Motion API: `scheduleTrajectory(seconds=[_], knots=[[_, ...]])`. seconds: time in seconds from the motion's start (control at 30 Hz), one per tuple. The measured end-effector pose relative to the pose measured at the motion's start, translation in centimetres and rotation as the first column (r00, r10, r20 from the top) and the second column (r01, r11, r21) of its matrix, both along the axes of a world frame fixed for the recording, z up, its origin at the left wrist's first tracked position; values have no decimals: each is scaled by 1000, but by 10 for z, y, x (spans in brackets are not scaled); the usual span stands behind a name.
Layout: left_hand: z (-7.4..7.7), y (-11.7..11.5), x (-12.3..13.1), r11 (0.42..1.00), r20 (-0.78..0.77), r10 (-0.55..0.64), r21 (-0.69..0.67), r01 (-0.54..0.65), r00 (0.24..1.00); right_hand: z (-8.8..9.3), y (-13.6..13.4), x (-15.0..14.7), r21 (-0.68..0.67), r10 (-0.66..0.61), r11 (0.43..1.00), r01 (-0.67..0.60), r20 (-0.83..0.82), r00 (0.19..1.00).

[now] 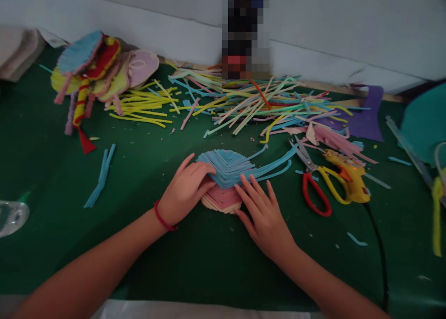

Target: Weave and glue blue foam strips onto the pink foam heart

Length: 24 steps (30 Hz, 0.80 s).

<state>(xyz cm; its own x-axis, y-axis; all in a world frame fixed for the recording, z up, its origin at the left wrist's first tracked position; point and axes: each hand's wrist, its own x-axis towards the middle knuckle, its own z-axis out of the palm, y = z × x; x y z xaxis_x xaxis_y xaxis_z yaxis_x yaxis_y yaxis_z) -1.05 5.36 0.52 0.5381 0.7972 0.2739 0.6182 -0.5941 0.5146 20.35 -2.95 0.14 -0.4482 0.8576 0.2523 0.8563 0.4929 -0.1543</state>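
Observation:
A round disc lies flat, its upper half covered with blue pipe cleaners laid in nested V shapes and its lower half showing pink and cream rows. Several loose blue pipe cleaner ends stick out from its right side. My left hand, with a red cord at the wrist, grips the disc's left edge, fingers bent over the blue rows. On the right edge, my right hand rests with fingers stretched and spread, the fingertips touching the blue ends and the pink part.
Scissors and a yellow glue gun with a black cord lie to the right. Loose pipe cleaners heap along the back. Finished round fans are stacked at the back left. Two blue pieces lie left on the green table.

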Motion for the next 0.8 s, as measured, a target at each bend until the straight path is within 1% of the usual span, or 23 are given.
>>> scheduleTrajectory(seconds=[0.07,0.13,0.17,0.23,0.33,0.47,0.67,0.8], knots=[[2,7,-8,993,31,104,-50,-102,994,8,1,-7,14,26,1000,-26,20,999],[4,15,-15,967,46,230,-121,-223,972,15,3,-17,15,56,998,-56,23,998],[3,18,-18,951,50,274,-162,-263,960,16,5,-22,14,69,997,-70,19,997],[1,23,-21,927,54,318,-229,-298,947,15,11,-30,17,86,996,-86,7,996],[-3,26,-22,915,61,333,-263,-307,941,6,21,-37,24,80,997,-80,2,997],[-6,25,-21,915,61,329,-269,-302,942,-6,26,-38,20,69,997,-69,11,998],[-7,26,-22,912,67,338,-268,-310,939,-6,24,-38,10,89,996,-90,82,993],[-8,26,-22,916,88,343,-249,-313,935,-7,24,-39,-10,81,997,-81,89,993]])
